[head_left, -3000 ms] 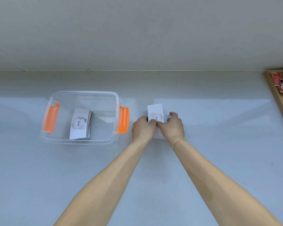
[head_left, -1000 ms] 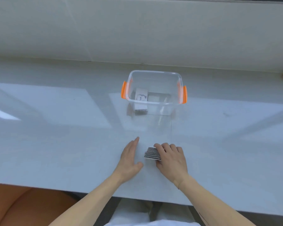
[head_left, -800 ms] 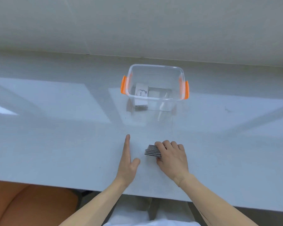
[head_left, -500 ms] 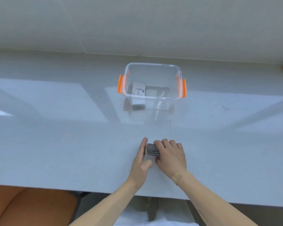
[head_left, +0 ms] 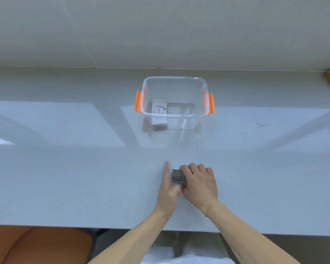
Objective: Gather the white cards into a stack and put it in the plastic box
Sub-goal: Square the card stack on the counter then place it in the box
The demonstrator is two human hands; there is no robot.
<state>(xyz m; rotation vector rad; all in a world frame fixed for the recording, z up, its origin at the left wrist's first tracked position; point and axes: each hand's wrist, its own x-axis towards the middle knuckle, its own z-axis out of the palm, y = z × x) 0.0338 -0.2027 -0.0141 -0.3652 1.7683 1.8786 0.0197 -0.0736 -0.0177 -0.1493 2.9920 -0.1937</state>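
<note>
Near the pale grey tabletop point(head_left: 65, 178) edge, right hand point(head_left: 199, 182) closed over a small black-and-white striped card stack point(head_left: 177, 176); left hand point(head_left: 168, 189) open, blurred, flat beside it. Light, slippery, apt to fan: pinch the long edges. Card faces hidden. Beyond, clear plastic box with orange handles point(head_left: 174, 116) holds white cards point(head_left: 159, 113).

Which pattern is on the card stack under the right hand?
Black and white stripes on the card stack, seen in the head view.

A plain indoor work spot is showing: a long glossy pale-grey counter point(head_left: 65, 168) is running against a bare off-white wall point(head_left: 160, 31), its far edge meeting it.
</note>
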